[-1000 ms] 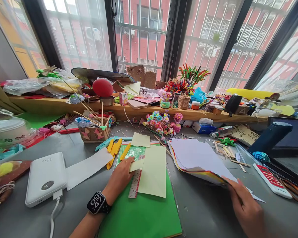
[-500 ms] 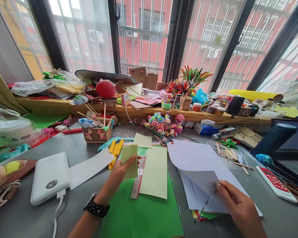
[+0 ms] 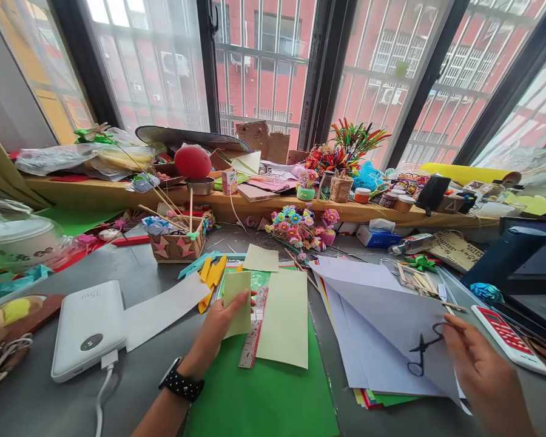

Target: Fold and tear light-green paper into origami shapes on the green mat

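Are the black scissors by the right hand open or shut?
Open. The scissors form a cross, with blade tips pointing apart and finger loops spread, beside the right hand.

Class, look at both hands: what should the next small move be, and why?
Perhaps the right hand should take a fuller hold of the scissors: they stand open and mostly outside its grip, in front of a raised white sheet, while the left hand holds pale green paper.

left hand (image 3: pixel 217 323) partly hidden, green sheet (image 3: pixel 266 403) cropped below
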Demonstrator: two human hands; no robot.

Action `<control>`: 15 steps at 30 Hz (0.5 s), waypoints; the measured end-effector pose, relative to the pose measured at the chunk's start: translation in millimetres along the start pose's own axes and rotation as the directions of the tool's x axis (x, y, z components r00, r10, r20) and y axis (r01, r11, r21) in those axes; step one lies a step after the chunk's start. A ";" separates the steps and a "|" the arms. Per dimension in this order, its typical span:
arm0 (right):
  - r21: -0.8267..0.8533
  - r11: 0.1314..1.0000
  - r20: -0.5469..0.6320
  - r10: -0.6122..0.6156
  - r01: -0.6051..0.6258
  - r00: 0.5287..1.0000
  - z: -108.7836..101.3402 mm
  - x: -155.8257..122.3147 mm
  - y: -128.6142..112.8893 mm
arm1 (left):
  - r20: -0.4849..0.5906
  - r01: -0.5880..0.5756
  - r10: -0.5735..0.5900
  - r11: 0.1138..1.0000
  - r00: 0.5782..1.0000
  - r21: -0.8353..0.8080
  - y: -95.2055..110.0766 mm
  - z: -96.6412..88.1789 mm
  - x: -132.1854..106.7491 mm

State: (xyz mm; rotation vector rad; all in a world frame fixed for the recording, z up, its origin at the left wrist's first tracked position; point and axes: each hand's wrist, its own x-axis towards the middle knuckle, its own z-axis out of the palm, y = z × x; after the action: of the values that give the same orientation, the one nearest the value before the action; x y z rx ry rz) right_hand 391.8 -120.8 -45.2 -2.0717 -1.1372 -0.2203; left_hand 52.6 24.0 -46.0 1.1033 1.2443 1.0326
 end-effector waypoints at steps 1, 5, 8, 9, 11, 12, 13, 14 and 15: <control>-0.003 1.000 0.003 0.001 -0.001 1.000 -4.7 3.2 0.3 | -0.002 0.010 -0.010 1.000 1.000 -0.016 -0.6 -0.3 0.6; 0.072 0.997 0.123 0.020 -0.029 0.992 -24.3 13.7 -8.3 | -0.038 0.036 -0.039 0.996 0.999 -0.081 -0.4 -0.8 0.9; 0.217 0.975 0.136 0.023 -0.052 0.990 -34.9 17.8 -17.0 | -0.036 0.063 -0.068 0.992 0.997 -0.113 1.7 -0.8 -1.0; 0.264 0.962 0.126 0.041 -0.073 0.991 -36.3 18.9 -19.2 | -0.037 0.072 -0.077 0.990 0.996 -0.120 2.2 -0.7 -1.6; 0.356 0.930 0.086 0.067 -0.093 0.994 -34.7 21.6 -23.3 | -0.049 0.084 -0.091 0.988 0.995 -0.128 2.8 -0.6 -2.1; 0.422 0.902 0.094 0.056 -0.091 0.994 -31.7 23.2 -25.9 | -0.051 0.084 -0.091 0.988 0.995 -0.128 2.9 -0.6 -2.1; 0.502 0.862 0.079 0.039 -0.074 0.996 -27.3 25.0 -29.4 | -0.051 0.080 -0.087 0.989 0.995 -0.125 3.0 -0.6 -2.0; 0.557 0.826 0.128 0.021 -0.089 0.992 -21.6 26.8 -34.4 | -0.051 0.072 -0.079 0.990 0.996 -0.123 3.5 -0.7 -1.8; 0.615 0.781 0.151 0.020 -0.109 0.988 -14.8 28.5 -41.1 | -0.048 0.062 -0.069 0.991 0.997 -0.122 4.3 -0.6 -1.7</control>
State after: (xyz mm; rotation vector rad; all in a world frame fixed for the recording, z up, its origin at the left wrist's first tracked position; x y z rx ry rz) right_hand 379.3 -98.9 0.4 -1.5338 -1.0332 0.3097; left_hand 51.9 23.1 -41.4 0.9425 1.2347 1.0778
